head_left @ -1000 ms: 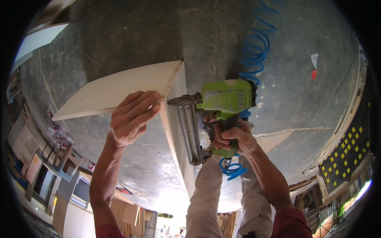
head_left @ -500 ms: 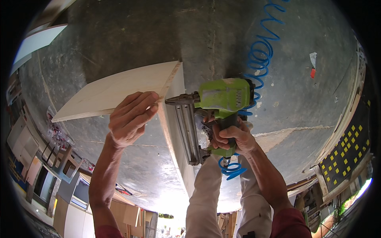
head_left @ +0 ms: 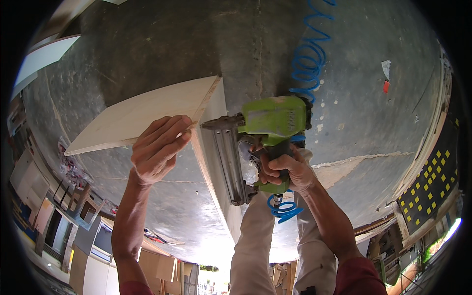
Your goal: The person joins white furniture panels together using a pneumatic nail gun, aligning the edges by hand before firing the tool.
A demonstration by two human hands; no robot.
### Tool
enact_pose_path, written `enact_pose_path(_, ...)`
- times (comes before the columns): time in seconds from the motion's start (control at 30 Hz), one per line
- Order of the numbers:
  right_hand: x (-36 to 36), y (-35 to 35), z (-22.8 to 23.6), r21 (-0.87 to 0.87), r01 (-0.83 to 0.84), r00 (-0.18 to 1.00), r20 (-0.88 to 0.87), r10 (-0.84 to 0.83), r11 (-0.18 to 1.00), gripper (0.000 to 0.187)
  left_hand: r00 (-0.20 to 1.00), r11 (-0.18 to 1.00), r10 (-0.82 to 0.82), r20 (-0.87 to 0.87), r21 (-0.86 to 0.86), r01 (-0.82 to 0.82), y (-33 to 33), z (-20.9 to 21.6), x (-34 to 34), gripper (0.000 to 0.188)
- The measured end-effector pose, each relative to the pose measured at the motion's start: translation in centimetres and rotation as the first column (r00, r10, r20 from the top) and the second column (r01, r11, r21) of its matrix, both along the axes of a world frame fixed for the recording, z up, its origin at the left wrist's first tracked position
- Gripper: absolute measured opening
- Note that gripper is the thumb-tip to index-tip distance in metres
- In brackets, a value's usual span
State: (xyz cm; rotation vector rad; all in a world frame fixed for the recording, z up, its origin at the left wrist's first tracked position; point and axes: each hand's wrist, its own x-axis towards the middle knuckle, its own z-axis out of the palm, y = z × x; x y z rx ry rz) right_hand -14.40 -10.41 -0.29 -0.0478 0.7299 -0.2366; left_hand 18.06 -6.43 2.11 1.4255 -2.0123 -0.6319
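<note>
My right hand (head_left: 295, 169) is wrapped round the grip of a green pneumatic nail gun (head_left: 275, 118), with its long grey magazine reaching down towards my legs. The gun's nose points left, close beside the corner where two pale wooden boards meet; whether it touches is hard to tell. With fingers closed together, my left hand (head_left: 160, 150) grips the near corner of the flat plywood panel (head_left: 147, 105) at that joint. A second, long narrow board (head_left: 211, 187) stands on edge and runs from the joint towards me, partly behind the magazine.
A coiled blue air hose (head_left: 309, 64) stretches across the grey concrete floor (head_left: 162, 44), with a loop under the gun's handle. A red-and-clear scrap (head_left: 386, 83) lies at right. Beyond it is a black panel with yellow squares (head_left: 425, 189). Cabinets and wood pieces line the left edge.
The hose coils have swung left. Boards, hands and nail gun sit slightly further left in the picture, with both grips unchanged.
</note>
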Motion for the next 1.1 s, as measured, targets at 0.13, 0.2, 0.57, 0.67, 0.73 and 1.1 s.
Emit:
enact_pose_path(0.13,0.06,-0.01,-0.21,0.014,0.025,0.998,-0.050,-0.024,1.000,0.049,1.000,1.000,0.016,0.000,0.006,-0.016,0.19,-0.03,-0.09,0.025)
enact_pose_path(0.2,0.15,-0.15,-0.34,-0.010,0.010,1.000,-0.028,-0.011,1.000,0.049,1.000,1.000,0.011,-0.004,0.012,-0.011,0.29,0.00,0.08,0.028)
enact_pose_path(0.57,0.33,0.13,-0.10,-0.017,0.000,1.000,0.013,0.000,1.000,0.043,1.000,0.999,-0.006,-0.011,0.033,0.006,0.59,-0.21,0.31,0.035)
enact_pose_path(0.67,0.31,-0.06,0.05,-0.019,-0.011,1.000,-0.002,0.011,1.000,0.043,1.000,1.000,0.007,-0.019,0.024,-0.006,0.41,-0.10,0.11,0.036)
enact_pose_path(0.73,0.41,0.04,0.10,-0.020,-0.012,1.000,-0.011,0.012,1.000,0.042,1.000,0.999,0.006,-0.020,0.033,-0.005,0.32,0.00,0.13,0.036)
enact_pose_path(1.1,-0.14,0.54,-0.78,0.035,0.032,0.999,-0.007,-0.032,0.999,0.045,1.000,1.000,-0.004,-0.012,0.022,0.005,0.41,-0.21,0.19,0.036)
